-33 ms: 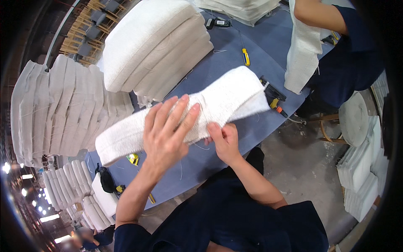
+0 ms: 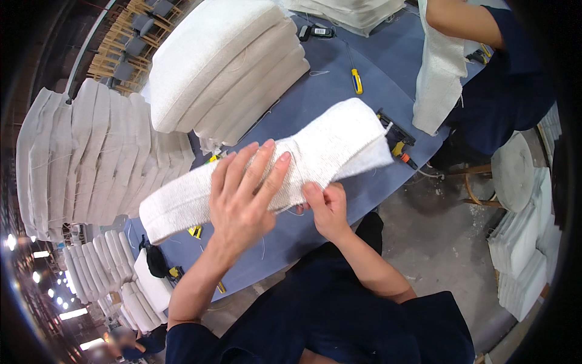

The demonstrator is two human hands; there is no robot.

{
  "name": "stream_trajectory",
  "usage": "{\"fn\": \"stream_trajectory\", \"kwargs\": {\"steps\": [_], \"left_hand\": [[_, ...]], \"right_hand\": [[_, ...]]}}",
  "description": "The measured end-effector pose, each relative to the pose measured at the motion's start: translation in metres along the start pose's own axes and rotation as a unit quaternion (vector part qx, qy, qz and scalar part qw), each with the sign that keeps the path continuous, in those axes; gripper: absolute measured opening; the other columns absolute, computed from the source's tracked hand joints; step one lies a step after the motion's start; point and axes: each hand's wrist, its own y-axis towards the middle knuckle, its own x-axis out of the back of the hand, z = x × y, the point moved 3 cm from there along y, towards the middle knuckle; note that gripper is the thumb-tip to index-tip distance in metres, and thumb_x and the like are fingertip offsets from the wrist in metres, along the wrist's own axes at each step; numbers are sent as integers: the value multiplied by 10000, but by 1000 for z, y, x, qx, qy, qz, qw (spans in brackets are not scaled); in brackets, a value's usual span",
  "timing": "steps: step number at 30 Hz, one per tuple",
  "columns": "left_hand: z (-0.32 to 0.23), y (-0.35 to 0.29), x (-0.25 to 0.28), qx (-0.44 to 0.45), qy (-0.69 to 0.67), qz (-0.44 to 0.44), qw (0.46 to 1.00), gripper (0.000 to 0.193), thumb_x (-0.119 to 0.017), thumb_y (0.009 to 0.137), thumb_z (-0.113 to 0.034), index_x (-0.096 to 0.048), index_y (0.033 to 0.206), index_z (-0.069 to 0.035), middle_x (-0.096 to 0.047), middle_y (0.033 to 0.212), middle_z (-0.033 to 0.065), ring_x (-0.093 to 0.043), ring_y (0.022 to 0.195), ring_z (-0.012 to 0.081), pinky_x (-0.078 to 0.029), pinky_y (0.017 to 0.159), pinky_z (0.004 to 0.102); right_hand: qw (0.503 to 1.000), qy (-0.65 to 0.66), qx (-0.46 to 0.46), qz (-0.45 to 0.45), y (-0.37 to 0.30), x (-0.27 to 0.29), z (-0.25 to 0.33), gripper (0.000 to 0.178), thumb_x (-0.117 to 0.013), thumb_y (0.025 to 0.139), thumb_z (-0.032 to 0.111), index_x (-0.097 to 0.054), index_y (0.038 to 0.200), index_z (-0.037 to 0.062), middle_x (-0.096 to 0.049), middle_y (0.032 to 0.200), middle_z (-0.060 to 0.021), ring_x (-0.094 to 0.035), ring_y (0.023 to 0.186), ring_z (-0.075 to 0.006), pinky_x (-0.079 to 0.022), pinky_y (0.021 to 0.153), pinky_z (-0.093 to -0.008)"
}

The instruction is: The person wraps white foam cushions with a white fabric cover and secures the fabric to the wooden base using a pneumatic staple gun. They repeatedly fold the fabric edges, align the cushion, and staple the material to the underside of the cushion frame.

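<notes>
A long cushion (image 2: 176,209) in white woven fabric is held up above the blue-grey table, tilted with its right end farther from me. My left hand (image 2: 242,197) lies over its middle, fingers spread and stretched out on the fabric. On the near edge, my right hand (image 2: 326,206) is closed, its thumb pressing the fabric against bent fingers. Right of that hand, a loose fabric flap (image 2: 364,161) hangs open below the cushion's wide end. The cushion's underside and part of my right fingers are hidden.
Stacked white cushions (image 2: 230,67) stand behind, with another row (image 2: 97,151) at left. A yellow-handled screwdriver (image 2: 356,82) and a black-and-yellow staple gun (image 2: 397,136) with a hose lie on the blue-grey table (image 2: 327,54). A co-worker's arm (image 2: 464,24) holds fabric at right, near a round stool (image 2: 512,173).
The cushion and both my hands have shifted very slightly right and nearer to me. My grip looks the same.
</notes>
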Motion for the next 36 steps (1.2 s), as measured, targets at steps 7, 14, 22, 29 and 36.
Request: {"fn": "stream_trajectory", "kwargs": {"steps": [7, 14, 22, 29, 36], "left_hand": [[-16, 10, 14, 95, -55, 69, 992, 1072, -954, 590, -214, -504, 1545, -27, -558, 1556, 158, -555, 1373, 349, -385, 1161, 482], [17, 40, 0, 40, -48, 51, 997, 847, -795, 675, -53, -595, 1497, -77, -579, 1535, 133, -562, 1342, 353, -396, 1129, 492], [57, 62, -23, -10, -18, 27, 999, 826, -748, 632, 5, -668, 1431, -185, -614, 1484, 95, -588, 1285, 336, -445, 1076, 487], [67, 65, -33, -26, -9, -6, 1000, 799, -686, 622, 14, -695, 1402, -162, -631, 1455, 90, -598, 1283, 339, -455, 1048, 480], [68, 79, -30, -17, 13, 42, 999, 769, -705, 684, -2, -683, 1427, -201, -601, 1466, 117, -578, 1294, 353, -421, 1075, 496]], "right_hand": [[999, -10, 44, 4, -11, -1, 12, 488, -532, 1143, 290, -565, 719, 50, -526, 661, 32, -442, 594, -59, -315, 540, -281], [997, -19, -57, 55, 45, -1, 20, 493, -518, 1153, 356, -557, 752, 73, -486, 668, 43, -414, 624, -51, -314, 584, -266], [995, -10, -64, 79, 90, 2, -6, 462, -534, 1151, 384, -604, 818, 71, -481, 732, 74, -420, 688, -40, -332, 602, -255], [996, -2, -24, 85, 101, -1, -21, 401, -583, 1137, 323, -640, 858, 40, -552, 756, 72, -449, 700, -34, -381, 620, -250], [996, -70, -17, 60, 118, -10, 7, 401, -608, 1125, 301, -712, 872, 7, -698, 776, 0, -584, 735, -52, -473, 656, -249]]}}
